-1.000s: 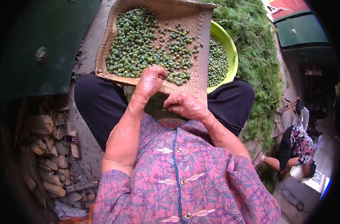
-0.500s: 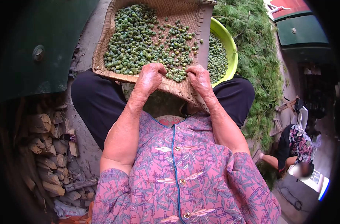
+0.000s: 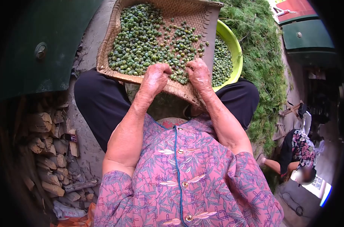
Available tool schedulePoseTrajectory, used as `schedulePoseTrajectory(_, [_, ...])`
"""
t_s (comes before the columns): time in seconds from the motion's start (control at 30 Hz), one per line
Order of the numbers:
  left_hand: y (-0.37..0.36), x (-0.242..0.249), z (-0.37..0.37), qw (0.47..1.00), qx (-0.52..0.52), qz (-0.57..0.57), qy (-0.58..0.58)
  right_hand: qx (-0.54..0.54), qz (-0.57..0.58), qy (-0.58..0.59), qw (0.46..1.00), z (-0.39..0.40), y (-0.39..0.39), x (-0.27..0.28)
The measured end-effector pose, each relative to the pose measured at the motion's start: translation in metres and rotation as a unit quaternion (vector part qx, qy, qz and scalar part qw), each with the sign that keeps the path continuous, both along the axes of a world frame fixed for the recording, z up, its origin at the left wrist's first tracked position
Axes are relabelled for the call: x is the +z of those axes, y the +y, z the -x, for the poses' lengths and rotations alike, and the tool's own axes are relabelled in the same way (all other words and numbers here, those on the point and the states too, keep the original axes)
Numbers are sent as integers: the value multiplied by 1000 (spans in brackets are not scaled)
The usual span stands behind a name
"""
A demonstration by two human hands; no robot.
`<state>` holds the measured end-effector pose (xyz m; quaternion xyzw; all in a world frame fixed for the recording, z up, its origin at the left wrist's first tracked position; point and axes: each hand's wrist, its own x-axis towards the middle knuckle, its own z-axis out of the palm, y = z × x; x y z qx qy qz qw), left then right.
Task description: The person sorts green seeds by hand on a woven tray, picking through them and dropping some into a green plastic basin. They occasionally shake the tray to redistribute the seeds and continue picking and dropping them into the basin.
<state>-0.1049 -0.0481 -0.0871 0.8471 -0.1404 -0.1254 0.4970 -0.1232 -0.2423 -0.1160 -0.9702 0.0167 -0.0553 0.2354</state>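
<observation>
Small green seeds (image 3: 149, 41) heap in a woven tray (image 3: 202, 38) across the lap (stiff, light, best gripped by its near rim). Left hand (image 3: 154, 77) and right hand (image 3: 199, 73) curl pinching among loose, rolling seeds at the near edge

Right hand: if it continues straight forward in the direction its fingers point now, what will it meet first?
Most likely the small green fruits lying in the woven tray. The right hand rests over the tray's near rim with its fingertips already at the closest fruits; depth is uncertain.
</observation>
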Motion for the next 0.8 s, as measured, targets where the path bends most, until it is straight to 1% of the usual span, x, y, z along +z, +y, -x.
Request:
schedulePoseTrajectory(0.03, [0,-1,0,1000,6,7,-6,0,0,0,1000,1,2,-1])
schedulePoseTrajectory(0.1, [0,0,0,1000,5,4,-4,54,35,24,998,1,6,-3])
schedulePoseTrajectory(0.2, [1,-5,0,1000,3,2,-8,70,69,56,994,-1,10,-2])
schedulePoseTrajectory(0.33, [0,2,0,1000,16,11,0,68,47,76,994,-5,3,-11])
schedulePoseTrajectory(0.43, [0,0,0,1000,18,15,-1,62,59,72,994,-2,5,-9])
schedulePoseTrajectory(0.5, [0,0,0,1000,19,15,2,77,98,95,988,0,10,-1])
schedulePoseTrajectory(0.53, [0,0,0,1000,20,15,5,77,99,94,988,1,10,-1])
schedulePoseTrajectory(0.6, [0,-4,0,1000,19,8,-3,47,52,65,995,3,10,-2])
schedulePoseTrajectory(0.63, [1,-6,-1,1000,17,1,-10,48,52,65,995,3,7,-3])
schedulePoseTrajectory(0.7, [0,-4,0,1000,24,15,5,2,-104,54,993,4,1,-4])
schedulePoseTrajectory(0.73, [0,-3,0,999,30,29,20,2,-104,54,993,5,1,-4])
schedulePoseTrajectory(0.77, [0,-4,-1,999,29,29,20,-55,-256,108,959,7,3,2])
schedulePoseTrajectory(0.8, [-1,-5,-1,998,35,47,34,-110,-401,159,895,9,4,8])
